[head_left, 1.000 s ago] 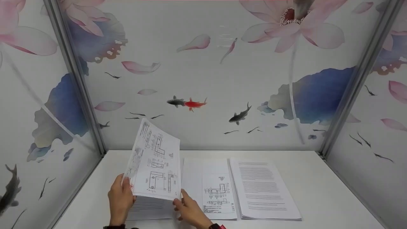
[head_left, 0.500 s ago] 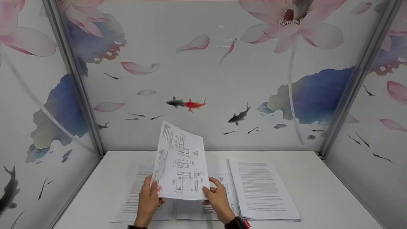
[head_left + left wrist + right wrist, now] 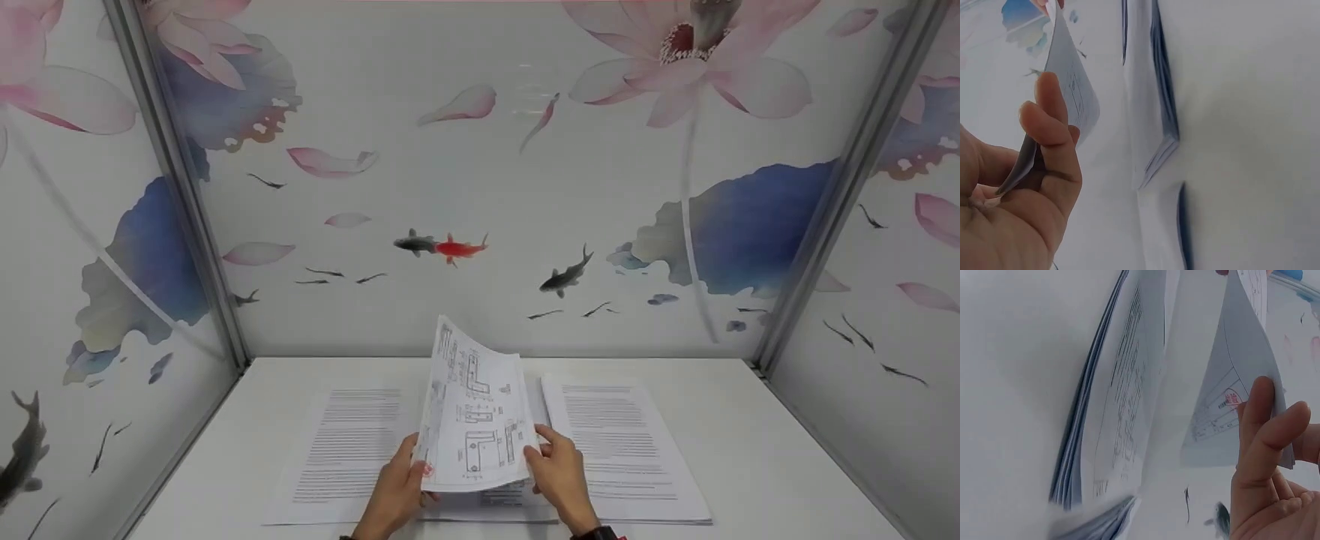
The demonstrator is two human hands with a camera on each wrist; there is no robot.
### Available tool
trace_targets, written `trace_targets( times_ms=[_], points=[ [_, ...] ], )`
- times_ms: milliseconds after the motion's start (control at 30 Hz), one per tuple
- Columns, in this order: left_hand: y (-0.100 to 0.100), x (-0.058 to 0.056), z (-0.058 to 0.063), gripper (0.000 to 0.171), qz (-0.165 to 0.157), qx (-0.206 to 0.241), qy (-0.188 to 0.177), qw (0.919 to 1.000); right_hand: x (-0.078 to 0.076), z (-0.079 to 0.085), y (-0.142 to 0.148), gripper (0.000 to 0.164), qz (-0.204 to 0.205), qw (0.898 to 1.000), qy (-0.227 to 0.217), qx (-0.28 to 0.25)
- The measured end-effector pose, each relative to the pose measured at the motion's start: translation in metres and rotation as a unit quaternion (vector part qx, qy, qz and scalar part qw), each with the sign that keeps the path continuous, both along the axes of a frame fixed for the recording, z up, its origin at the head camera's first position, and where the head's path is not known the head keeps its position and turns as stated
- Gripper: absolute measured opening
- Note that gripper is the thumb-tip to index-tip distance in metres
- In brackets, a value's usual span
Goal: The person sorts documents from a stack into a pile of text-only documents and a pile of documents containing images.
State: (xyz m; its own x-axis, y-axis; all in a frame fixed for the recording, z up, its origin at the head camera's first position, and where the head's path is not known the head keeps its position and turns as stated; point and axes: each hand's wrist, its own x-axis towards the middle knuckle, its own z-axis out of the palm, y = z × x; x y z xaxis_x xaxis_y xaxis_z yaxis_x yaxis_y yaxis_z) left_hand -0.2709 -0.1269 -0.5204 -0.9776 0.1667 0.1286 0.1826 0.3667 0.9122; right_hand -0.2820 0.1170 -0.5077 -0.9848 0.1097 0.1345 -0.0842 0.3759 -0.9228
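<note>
Over the middle of the table, both hands hold a few drawing sheets (image 3: 476, 420) with L-shaped part drawings and a small red stamp near the lower left corner. My left hand (image 3: 396, 480) pinches the left edge, thumb on the printed face and fingers behind. On the opposite edge my right hand (image 3: 561, 472) pinches too, its fingers behind the paper in the right wrist view. The sheets tilt up toward the head camera and bow slightly. Beneath them lies the middle paper stack (image 3: 487, 514), mostly hidden.
To the left lies a page of printed text (image 3: 349, 450). A thicker stack of text pages (image 3: 622, 450) lies on the right. They rest on a white table (image 3: 765, 480), with painted panels (image 3: 480, 172) standing behind and at both sides.
Both hands have carried the drawing sheets rightward and then lower, from over the left page to over the middle stack. My right hand has shifted from the lower right corner up the edge.
</note>
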Motion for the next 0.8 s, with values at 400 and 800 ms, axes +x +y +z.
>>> trace_targets(
  times_ms=[400,800],
  points=[
    [0.013,-0.001,-0.01,0.045,-0.024,-0.067,-0.012,0.9974,0.008,-0.012,0.01,0.044,-0.006,0.988,0.001,0.154],
    [0.012,0.0,-0.01,0.025,0.007,-0.146,0.019,0.9891,0.014,-0.011,0.021,0.022,0.036,0.982,-0.058,0.177]
  ],
)
